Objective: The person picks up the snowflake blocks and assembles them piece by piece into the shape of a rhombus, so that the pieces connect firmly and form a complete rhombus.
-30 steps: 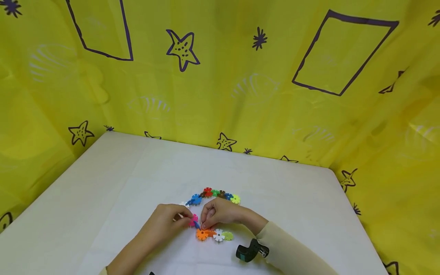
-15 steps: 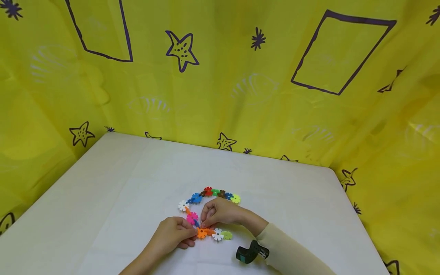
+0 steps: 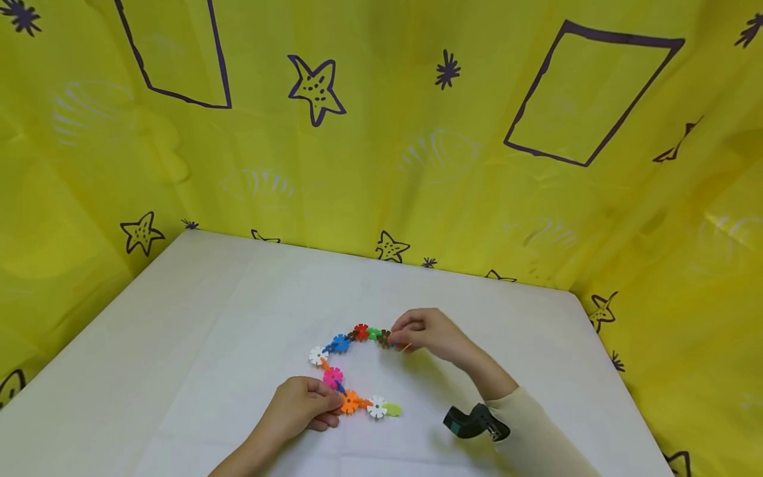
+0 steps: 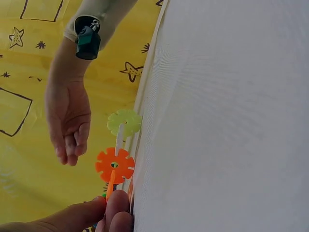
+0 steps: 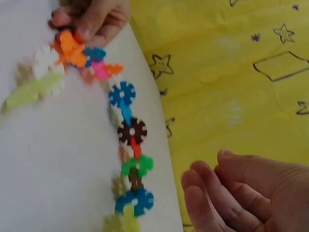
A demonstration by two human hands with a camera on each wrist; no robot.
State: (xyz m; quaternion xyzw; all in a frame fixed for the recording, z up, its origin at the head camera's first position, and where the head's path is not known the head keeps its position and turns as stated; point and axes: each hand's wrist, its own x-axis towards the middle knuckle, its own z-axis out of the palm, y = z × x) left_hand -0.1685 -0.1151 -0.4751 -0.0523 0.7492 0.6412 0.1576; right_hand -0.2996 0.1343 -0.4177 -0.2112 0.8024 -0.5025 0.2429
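Note:
A curved chain of interlocked plastic snowflake discs lies on the white table. My left hand (image 3: 306, 404) pinches the orange snowflake disc (image 3: 350, 402) at the near bend between thumb and fingers. Beyond it the chain runs to a white disc (image 3: 377, 407) and a lime-green disc (image 3: 393, 409). My right hand (image 3: 434, 336) is over the chain's far right end and hides its last discs in the head view. In the right wrist view, the blue disc (image 5: 135, 202) and yellow disc (image 5: 129, 223) there lie apart from the loosely bent fingers, which hold nothing.
The white table (image 3: 238, 318) reaches to a yellow curtain (image 3: 369, 165) with drawn stars and shells at the back and sides. A small black wrist camera (image 3: 477, 422) hangs at my right sleeve (image 3: 539, 430).
My left hand has gone from the pink disc down to the orange disc. My right hand has left the orange disc and moved up and right to the chain's far end.

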